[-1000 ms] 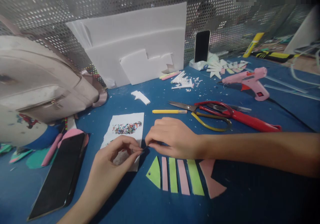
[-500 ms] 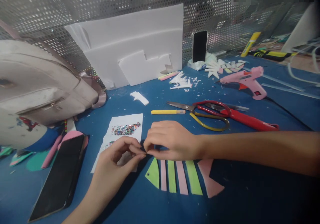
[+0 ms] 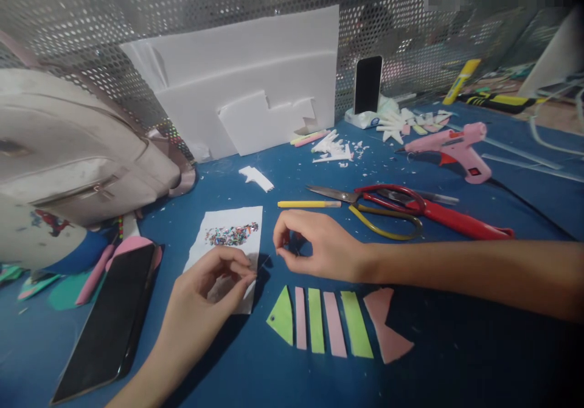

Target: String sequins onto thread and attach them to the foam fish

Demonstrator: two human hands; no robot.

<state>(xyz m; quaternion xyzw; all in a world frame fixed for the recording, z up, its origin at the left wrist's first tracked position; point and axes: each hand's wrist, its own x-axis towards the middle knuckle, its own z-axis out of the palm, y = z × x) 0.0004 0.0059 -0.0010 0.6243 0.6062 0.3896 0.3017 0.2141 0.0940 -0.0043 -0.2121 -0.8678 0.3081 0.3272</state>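
My left hand (image 3: 218,289) is closed in a pinch, thumb against fingertips, over the lower part of a white paper sheet (image 3: 198,248). On that sheet lies a heap of small multicoloured glittery bits (image 3: 232,235). My right hand (image 3: 314,244) also pinches, thumb to forefinger, a short gap to the right. A faint thin strand seems to run between the two pinches; what exactly they hold is too small to tell. Just below my right hand, a fish of separate pieces lies flat: a green head (image 3: 281,320), green and pink strips (image 3: 316,321) and a pink tail (image 3: 387,326).
Scissors (image 3: 335,193), a yellow pen (image 3: 301,204) and a red-handled tool (image 3: 463,218) lie beyond my right hand. A pink glue gun (image 3: 460,146) rests farther right. At left are a black phone (image 3: 107,323) and a pale backpack (image 3: 82,146). White board (image 3: 246,67) leans behind.
My hands have drawn apart from where their fingertips met. The left moved slightly left, the right slightly up and right. The fish pieces lie as before.
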